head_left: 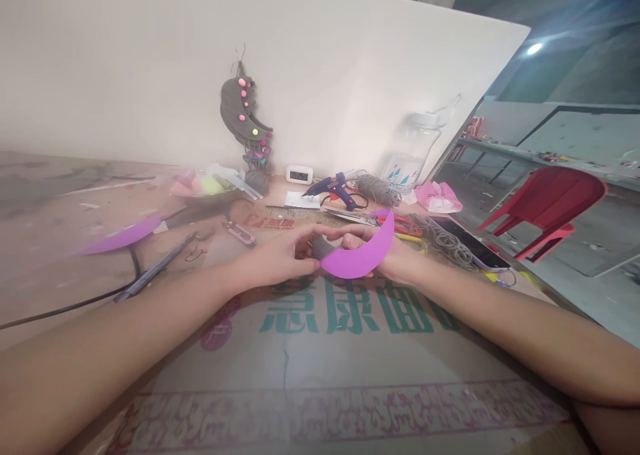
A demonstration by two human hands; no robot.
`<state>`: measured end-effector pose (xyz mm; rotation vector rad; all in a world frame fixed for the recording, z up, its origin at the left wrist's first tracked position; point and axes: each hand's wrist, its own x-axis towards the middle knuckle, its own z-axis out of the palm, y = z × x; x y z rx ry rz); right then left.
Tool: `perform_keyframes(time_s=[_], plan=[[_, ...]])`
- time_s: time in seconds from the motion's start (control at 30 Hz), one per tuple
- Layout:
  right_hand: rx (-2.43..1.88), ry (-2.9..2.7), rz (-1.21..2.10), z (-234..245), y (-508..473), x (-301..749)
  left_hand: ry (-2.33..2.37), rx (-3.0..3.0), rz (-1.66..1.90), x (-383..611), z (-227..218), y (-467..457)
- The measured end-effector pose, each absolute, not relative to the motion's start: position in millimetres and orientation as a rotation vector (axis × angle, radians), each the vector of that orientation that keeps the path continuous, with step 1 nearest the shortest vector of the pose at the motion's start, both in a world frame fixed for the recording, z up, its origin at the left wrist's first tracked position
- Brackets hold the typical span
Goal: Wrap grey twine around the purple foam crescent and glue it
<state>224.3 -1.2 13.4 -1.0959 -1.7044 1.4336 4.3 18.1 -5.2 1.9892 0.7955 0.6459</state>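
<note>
Here, purple crescent (pixel 361 254) between both grips.

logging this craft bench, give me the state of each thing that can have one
left hand: grip closed on a small grey piece
right hand: holding the purple crescent
purple crescent: curved, lifted off the cardboard
glue gun: lying on its side, untouched
clock: upright, display unreadable
plastic jar: upright, lid on
phone: flat, screen dark
red chair: tipped over

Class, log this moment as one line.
left hand: pinches grey piece | right hand: holds purple crescent | under: printed cardboard
</note>
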Motion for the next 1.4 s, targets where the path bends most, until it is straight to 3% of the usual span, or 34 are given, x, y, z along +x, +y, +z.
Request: perform_keyframes(time_s=[0.3,0.83,1.0,1.13,1.4], plan=[[-1.124,-1.663,1.84,21.2,12.2,235.3,0.861,2.066,0.557,3.3,-1.6,15.6],[-1.344,-1.764,1.763,25.6,12.4,234.9,0.839,2.084,0.477,1.0,10.2,8.0],[-1.326,-1.765,1.762,27.8,10.6,234.4,0.803,1.666,0.783,3.7,4.7,14.8],[-1.302,-1.768,1.691,23.4,11.8,235.4,1.031,1.621,1.009,4.2,-2.7,22.3],[-1.123,-1.701,1.469,9.2,17.9,235.3,1.153,1.769,0.933,5.6,-2.8,23.6]])
